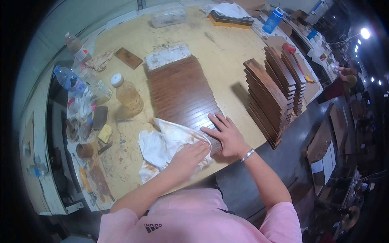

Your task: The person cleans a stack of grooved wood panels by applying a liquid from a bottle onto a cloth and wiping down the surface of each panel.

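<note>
A row of brown wooden slats point(178, 87) lies side by side on the worktable, their faces shiny near me. My left hand point(189, 158) presses a stained white rag point(156, 146) against the nearest slats, its fingers together over the cloth. Part of the rag spreads onto the table to the left. Flat on the right edge of the same slats rests my right hand point(227, 137), fingers apart and holding nothing. A plastic-wrapped white block point(168, 56) sits against the far end of the row.
Stacked wooden slats point(263, 97) stand at the table's right, near a red-headed mallet point(289, 48). On the left are a bottle of cloudy liquid point(129, 97), a yellow sponge point(105, 133) and several other bottles. A blue bottle point(273, 21) stands far right. Another person point(344, 81) is beyond.
</note>
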`<state>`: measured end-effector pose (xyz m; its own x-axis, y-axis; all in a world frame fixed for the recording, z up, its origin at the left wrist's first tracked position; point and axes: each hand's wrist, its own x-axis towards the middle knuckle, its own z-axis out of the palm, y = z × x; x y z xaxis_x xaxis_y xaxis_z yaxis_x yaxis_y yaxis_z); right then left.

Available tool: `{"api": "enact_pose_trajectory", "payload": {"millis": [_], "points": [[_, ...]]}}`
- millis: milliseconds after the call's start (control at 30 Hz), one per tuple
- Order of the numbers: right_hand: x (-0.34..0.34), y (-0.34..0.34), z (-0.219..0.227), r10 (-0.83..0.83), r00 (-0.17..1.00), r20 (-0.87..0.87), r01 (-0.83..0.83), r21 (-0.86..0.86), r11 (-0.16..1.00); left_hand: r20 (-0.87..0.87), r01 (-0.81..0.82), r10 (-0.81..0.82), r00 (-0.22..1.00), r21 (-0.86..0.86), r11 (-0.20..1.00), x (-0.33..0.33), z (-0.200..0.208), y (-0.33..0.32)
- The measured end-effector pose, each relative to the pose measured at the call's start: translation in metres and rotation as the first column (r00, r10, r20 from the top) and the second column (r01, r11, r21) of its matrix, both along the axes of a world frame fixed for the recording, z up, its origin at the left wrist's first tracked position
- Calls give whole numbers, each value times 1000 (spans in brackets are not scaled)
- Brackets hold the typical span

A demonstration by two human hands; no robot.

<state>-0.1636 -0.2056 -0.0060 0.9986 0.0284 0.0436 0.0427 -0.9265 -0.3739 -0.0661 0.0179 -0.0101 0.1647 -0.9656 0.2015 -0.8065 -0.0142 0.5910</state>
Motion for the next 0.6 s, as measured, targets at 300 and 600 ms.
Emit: {"api": "enact_pose_trajectory", "payload": {"millis": [300, 600], "points": [[-3, -4, -5, -5, 999, 35, 5, 2, 1000, 263, -186, 203, 943, -89, 979, 18, 9, 60], [-2, -4, -8, -1, 999, 40, 2, -12, 1000, -103, -573, 604, 791, 222, 789, 41, -23, 96]]}}
